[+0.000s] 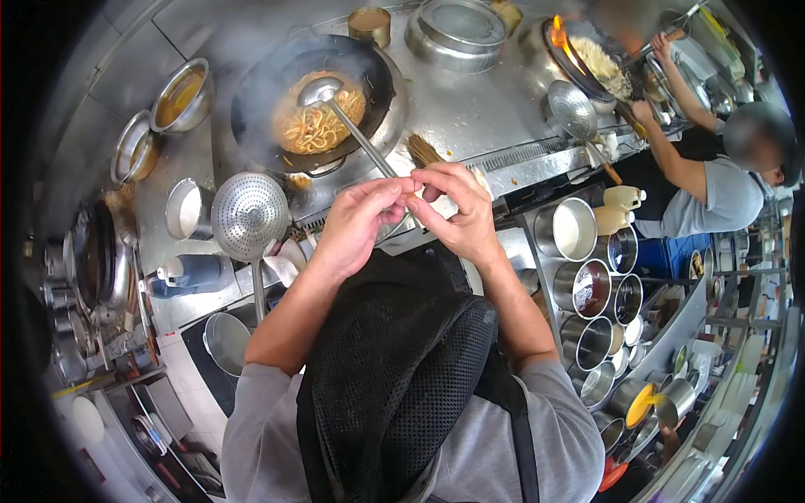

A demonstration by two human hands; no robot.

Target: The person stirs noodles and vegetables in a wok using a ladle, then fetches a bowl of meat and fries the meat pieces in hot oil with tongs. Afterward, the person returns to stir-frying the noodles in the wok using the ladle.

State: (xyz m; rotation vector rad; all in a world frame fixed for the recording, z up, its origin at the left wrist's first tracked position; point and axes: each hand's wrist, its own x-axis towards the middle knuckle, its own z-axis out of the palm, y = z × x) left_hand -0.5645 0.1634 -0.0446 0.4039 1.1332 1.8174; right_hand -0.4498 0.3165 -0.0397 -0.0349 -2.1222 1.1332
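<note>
My left hand [359, 225] and my right hand [459, 211] meet in front of my chest, thumbs and forefingers pinched close together. Whatever is between the fingertips, if anything, is too small to make out. Beyond them, a black wok [251, 126] holds saucy noodles [314, 134] that give off steam. A ladle [356, 132] rests with its bowl on the noodles, and its handle runs back toward my hands and passes behind them. Left of my left hand lies a perforated skimmer [249, 215]. A bamboo brush [423, 151] is just past my right hand.
At the right, a co-worker [713, 176] handles a second wok [579, 63] with flames at its edge. Several metal pots [573, 228] of sauces stand on my right. Two metal bowls [183, 96] and a dark bottle [197, 275] are on the left. A lidded pot [457, 33] stands behind.
</note>
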